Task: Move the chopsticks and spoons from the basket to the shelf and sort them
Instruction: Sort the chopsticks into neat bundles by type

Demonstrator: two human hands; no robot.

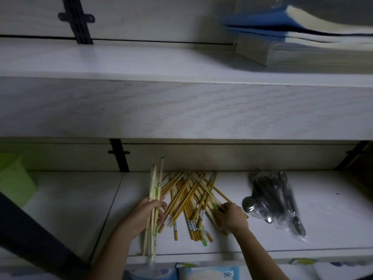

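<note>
A loose heap of yellow wooden chopsticks (187, 199) lies on the lower white shelf (80, 209), crossing each other at many angles. My left hand (144, 216) is shut on a bundle of pale wrapped chopsticks (155, 184) that stands nearly upright at the heap's left edge. My right hand (232, 215) rests on the heap's right side, its fingers pinching a chopstick there. To the right lies a pile of metal spoons (272, 197) in clear plastic wrap. No basket is in view.
A green box (14, 178) stands at the left end of the lower shelf. The upper shelf (141, 63) holds a stack of blue and white books (302, 41) at the right. Blue packages (201, 273) sit below the shelf edge. Black brackets (119, 156) run up the back wall.
</note>
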